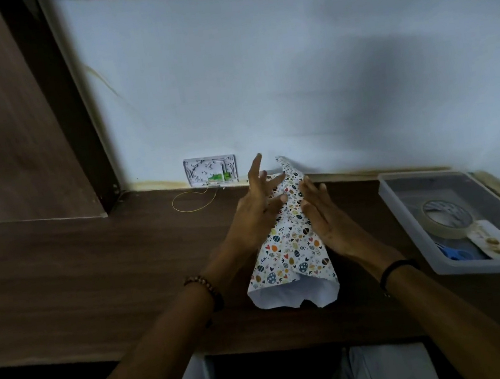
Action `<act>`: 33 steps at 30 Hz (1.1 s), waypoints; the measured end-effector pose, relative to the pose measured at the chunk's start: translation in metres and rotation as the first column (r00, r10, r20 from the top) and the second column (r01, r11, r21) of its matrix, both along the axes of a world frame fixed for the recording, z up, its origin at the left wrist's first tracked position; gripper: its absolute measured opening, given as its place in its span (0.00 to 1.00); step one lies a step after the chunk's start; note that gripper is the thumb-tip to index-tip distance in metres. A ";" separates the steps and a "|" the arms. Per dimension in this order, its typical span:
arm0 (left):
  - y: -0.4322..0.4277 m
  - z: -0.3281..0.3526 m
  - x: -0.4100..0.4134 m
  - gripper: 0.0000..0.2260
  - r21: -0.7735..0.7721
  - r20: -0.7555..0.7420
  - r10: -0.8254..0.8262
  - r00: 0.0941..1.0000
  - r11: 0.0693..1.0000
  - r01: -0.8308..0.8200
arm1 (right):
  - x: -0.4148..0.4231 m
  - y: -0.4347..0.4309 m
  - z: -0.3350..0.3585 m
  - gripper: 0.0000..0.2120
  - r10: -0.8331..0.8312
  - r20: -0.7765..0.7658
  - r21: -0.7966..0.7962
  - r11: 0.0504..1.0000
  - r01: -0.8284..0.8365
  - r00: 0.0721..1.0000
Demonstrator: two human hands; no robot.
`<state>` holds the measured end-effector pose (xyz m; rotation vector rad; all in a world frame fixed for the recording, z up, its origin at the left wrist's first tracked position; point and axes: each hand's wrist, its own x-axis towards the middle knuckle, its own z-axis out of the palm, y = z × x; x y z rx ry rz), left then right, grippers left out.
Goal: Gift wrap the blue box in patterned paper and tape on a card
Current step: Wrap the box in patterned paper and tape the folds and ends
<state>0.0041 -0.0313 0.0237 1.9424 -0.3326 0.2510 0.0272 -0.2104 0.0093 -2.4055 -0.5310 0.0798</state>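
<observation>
Pressing with straight, unclenched fingers, gripping nothing: left hand (260,202) and right hand (321,216) flat against either flank of the patterned paper (286,250), blue box hidden inside, on the desk (93,275) straight ahead. Lying lengthwise away from the body toward the wall (292,87), near end unfolded. Off right, nearer the right hand: tray (408,226) with tape roll (445,218) and card (495,243).

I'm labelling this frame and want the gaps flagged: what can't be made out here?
Head view only.
Blue box: wholly hidden under the patterned paper.
Paper seam: partly covered by the left hand and right hand.
Scissors in the tray: mostly behind the card and tray wall.
Card print: too small, dim.
</observation>
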 end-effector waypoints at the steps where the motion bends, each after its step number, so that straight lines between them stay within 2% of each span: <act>1: 0.001 0.000 0.002 0.37 -0.005 -0.010 -0.022 1.000 1.000 0.022 | -0.001 0.000 0.001 0.26 -0.001 0.002 -0.010 1.000 0.001 1.000; 6: 0.003 -0.002 0.008 0.39 0.034 0.015 -0.022 1.000 0.999 0.021 | 0.000 0.001 0.004 0.27 -0.016 0.008 -0.077 0.997 0.017 1.000; 11: 0.002 -0.004 0.012 0.40 0.021 0.021 -0.011 1.000 1.000 0.010 | 0.003 0.004 0.000 0.35 -0.038 -0.010 -0.079 0.996 0.037 0.999; 17: -0.004 -0.007 0.017 0.42 0.058 0.024 -0.010 1.000 0.998 0.009 | 0.002 0.005 0.000 0.36 -0.038 0.026 -0.099 0.994 0.040 0.999; 23: -0.001 -0.007 0.018 0.44 0.031 0.005 0.008 1.000 0.999 -0.008 | 0.001 0.004 0.001 0.35 -0.035 0.023 -0.083 0.996 0.037 0.999; 25: 0.000 -0.007 0.019 0.44 0.041 0.018 -0.001 1.000 0.999 0.001 | 0.004 0.005 0.004 0.31 -0.063 0.070 -0.008 0.998 0.063 0.996; 27: 0.002 -0.008 0.020 0.43 0.048 0.052 -0.018 0.998 0.999 0.015 | 0.008 0.009 0.012 0.25 -0.102 0.134 0.141 0.987 0.082 0.986; 30: 0.003 -0.008 0.018 0.40 0.048 0.101 -0.044 0.994 0.998 0.039 | 0.016 0.018 0.032 0.22 -0.142 0.228 0.323 0.944 0.063 0.963; 33: 0.003 -0.006 0.018 0.37 0.015 0.115 -0.076 0.990 0.997 0.075 | 0.025 0.025 0.052 0.24 -0.100 0.179 0.394 0.919 0.021 0.979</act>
